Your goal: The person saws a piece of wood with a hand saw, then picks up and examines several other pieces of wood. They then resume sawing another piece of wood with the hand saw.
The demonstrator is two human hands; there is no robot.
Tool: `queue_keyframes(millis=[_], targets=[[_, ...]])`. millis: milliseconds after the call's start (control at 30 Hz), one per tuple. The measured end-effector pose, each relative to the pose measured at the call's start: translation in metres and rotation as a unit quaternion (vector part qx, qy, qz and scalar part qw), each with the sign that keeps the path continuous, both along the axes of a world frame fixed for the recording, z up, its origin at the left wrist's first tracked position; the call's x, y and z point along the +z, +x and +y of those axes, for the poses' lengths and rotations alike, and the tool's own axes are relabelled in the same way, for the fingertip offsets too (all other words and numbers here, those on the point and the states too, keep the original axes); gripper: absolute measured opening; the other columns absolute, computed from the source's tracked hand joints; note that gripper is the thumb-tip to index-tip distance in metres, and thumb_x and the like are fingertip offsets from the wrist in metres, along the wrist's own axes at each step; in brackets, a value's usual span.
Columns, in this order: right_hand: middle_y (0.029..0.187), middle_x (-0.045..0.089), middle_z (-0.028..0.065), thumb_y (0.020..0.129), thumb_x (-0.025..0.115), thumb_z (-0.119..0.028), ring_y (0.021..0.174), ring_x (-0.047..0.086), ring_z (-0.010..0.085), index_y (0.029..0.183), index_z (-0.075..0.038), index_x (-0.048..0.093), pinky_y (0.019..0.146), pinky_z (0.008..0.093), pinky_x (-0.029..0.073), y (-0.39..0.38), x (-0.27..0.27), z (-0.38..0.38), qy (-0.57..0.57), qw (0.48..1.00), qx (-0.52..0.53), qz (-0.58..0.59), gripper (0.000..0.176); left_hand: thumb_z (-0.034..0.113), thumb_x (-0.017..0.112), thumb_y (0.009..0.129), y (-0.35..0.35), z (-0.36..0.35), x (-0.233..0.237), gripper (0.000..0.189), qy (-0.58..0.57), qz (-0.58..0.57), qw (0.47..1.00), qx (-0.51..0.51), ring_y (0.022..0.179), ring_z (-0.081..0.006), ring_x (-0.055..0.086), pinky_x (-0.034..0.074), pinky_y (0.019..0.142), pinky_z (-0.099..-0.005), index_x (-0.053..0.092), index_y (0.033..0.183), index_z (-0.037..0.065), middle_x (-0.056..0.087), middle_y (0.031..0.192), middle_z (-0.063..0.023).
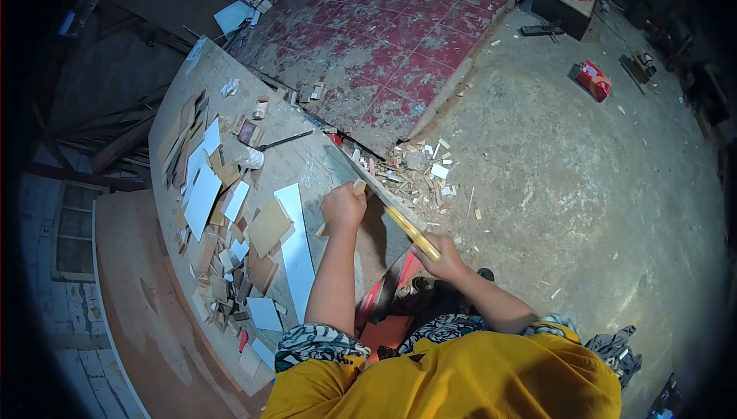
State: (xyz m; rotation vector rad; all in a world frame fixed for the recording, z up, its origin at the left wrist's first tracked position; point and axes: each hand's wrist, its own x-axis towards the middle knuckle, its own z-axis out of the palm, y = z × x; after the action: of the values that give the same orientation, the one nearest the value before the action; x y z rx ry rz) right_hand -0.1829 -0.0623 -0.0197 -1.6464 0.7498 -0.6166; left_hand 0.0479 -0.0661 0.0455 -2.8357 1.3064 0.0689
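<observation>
My left hand [344,208] is closed on a wood strip over the bench's edge. One end of the wood strip [359,186] shows beyond my fingers; the middle is hidden in my fist. My right hand [439,256] grips the lower end of a yellow-handled tool [413,233]. From there the tool slants up and left along the bench's right edge, and I cannot clearly tell its far end from that edge. Left of my left forearm lies a long white board strip [295,242]. A tan board piece [269,227] is beside it.
Many offcuts cover the left of the bench [288,162], with a white cup [250,158] and a dark thin rod [285,140]. Wood scraps [430,169] litter the floor past the edge. A red-tiled platform [384,51] stands ahead; a red packet [593,80] lies right.
</observation>
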Motion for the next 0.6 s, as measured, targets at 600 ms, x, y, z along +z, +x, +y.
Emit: queue_keyframes(millis=[600], targets=[[0.063, 0.053, 0.0128, 0.081, 0.066, -0.023, 0.056, 0.053, 0.0251, 0.075, -0.002, 0.056, 0.055, 0.0346, 0.042, -0.066, 0.033, -0.017, 0.068, 0.997, 0.011, -0.026, 0.024, 0.034, 0.071, 0.072, 0.004, 0.001, -0.008, 0.032, 0.005, -0.003, 1.000, 0.016, 0.078, -0.0340, 0.066, 0.053, 0.070, -0.0439, 0.068, 0.091, 0.008, 0.068, 0.082, -0.0176]])
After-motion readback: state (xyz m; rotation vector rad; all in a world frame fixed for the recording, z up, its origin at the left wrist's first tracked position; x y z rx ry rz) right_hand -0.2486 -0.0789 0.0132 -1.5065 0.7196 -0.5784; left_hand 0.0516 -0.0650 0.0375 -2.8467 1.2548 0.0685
